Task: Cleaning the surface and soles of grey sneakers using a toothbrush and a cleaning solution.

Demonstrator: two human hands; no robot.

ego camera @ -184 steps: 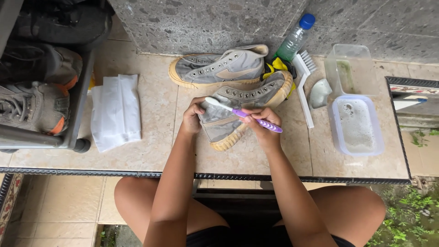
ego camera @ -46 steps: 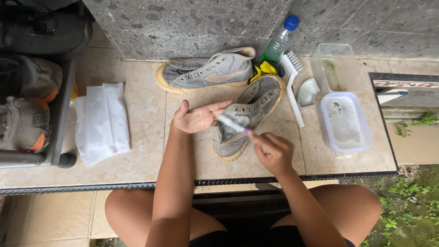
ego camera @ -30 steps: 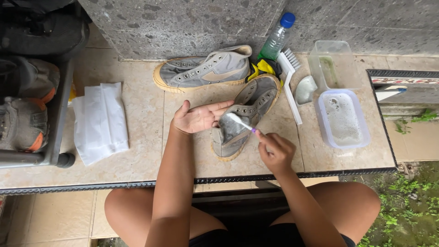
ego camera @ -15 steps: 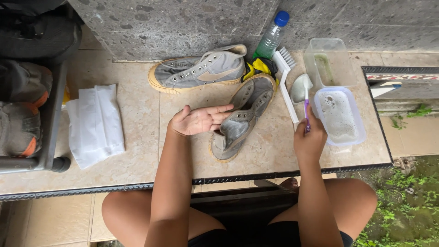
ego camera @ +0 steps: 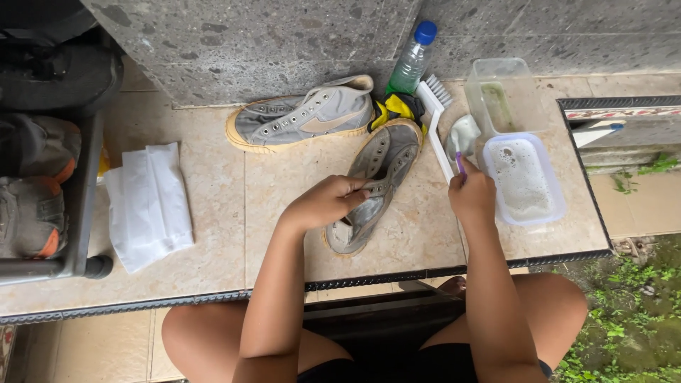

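Canvas shoe [ego camera: 372, 188], worn grey; hands gripping, purple toothbrush [ego camera: 460, 164].

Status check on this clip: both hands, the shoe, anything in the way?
Left hand gripping grey shoe on tiled ledge. Right hand holding purple toothbrush beside foamy tub. White scrub brush lies between shoe and tub; nothing blocking.

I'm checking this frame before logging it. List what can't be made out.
Head view only:
- Purple brush: its head is hidden behind the right hand.
- Grey shoe: its inside is covered by the left hand.
- Shoes on the rack: cut off by the left edge.
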